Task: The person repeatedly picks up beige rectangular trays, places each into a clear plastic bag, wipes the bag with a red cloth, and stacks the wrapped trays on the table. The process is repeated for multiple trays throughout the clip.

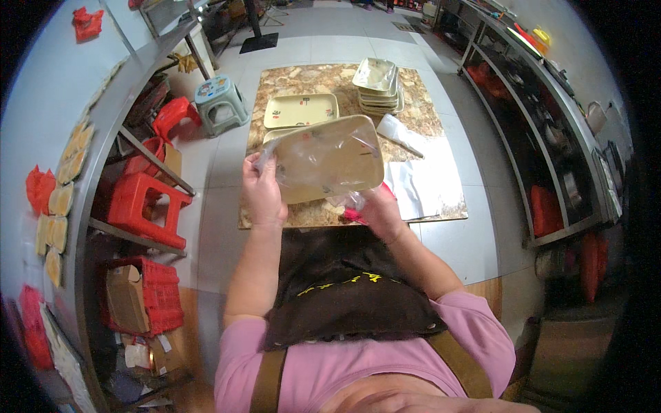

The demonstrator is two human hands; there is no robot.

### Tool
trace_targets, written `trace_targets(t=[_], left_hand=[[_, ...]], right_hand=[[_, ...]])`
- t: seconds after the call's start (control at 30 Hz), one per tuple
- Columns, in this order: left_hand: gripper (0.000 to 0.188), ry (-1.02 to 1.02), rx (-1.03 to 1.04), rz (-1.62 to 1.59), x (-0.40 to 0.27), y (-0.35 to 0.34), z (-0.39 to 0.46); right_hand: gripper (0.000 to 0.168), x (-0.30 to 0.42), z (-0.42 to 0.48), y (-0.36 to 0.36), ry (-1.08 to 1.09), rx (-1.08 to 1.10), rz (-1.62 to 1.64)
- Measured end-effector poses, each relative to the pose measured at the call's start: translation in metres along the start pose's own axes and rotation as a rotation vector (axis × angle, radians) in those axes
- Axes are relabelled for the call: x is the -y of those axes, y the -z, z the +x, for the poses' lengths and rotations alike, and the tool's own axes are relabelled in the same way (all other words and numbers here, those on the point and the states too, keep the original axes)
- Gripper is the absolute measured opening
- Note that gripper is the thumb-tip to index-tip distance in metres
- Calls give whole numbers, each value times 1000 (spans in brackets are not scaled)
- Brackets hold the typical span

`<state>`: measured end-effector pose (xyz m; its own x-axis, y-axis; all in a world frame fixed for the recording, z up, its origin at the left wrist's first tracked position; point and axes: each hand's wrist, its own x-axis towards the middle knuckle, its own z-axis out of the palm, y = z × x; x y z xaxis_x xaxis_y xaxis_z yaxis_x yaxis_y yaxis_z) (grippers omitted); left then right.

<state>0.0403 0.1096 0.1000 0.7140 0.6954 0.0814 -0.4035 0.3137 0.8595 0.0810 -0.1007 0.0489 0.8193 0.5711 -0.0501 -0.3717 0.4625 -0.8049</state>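
Above the near part of the table, a rectangular cream tray [330,162] is tilted up, with clear plastic film over its face. My left hand [263,191] grips the tray's left end and the film there. Below the tray's lower right corner, my right hand [382,211] holds bunched clear plastic [347,200]; its fingertips are partly hidden. Something bright pink or red [355,216] shows beside that hand. Behind the raised tray, a patterned cream tray [301,110] lies flat, and the edge of another tray [273,135] shows in front of it.
A stack of smaller cream dishes [379,85] stands on the marbled table [304,77] at the back right. A rolled clear plastic bundle [400,133] and white sheets [413,188] lie nearer. Stools [221,106] and a metal bench [155,57] flank the left; metal shelving [516,139] lines the right.
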Motion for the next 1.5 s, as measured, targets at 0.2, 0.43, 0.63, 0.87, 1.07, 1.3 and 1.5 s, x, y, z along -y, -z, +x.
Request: trace_targets(t=[0.2,0.43,0.63,0.87,1.07,1.3,1.5], left_hand=[[14,-62,145,64,19,-1,-20],[34,670,473,-349,-1,12,-27],[59,732,707,2,51,43,-64],[48,395,629,71,26,19,-62],[29,498,401,-55,45,2,-70],[28,717,456,-84,22,16,-47],[31,421,816,607,7,15,-39]], right_hand=[[36,36,-16,29,98,-51,-515],[31,34,-24,55,175,-190,-170],[27,47,-24,44,270,-255,-61],[28,38,-24,62,221,-299,-282],[29,41,-28,40,51,-155,-326],[25,54,-33,80,-218,129,-647],[23,84,-3,95,-313,358,-889]])
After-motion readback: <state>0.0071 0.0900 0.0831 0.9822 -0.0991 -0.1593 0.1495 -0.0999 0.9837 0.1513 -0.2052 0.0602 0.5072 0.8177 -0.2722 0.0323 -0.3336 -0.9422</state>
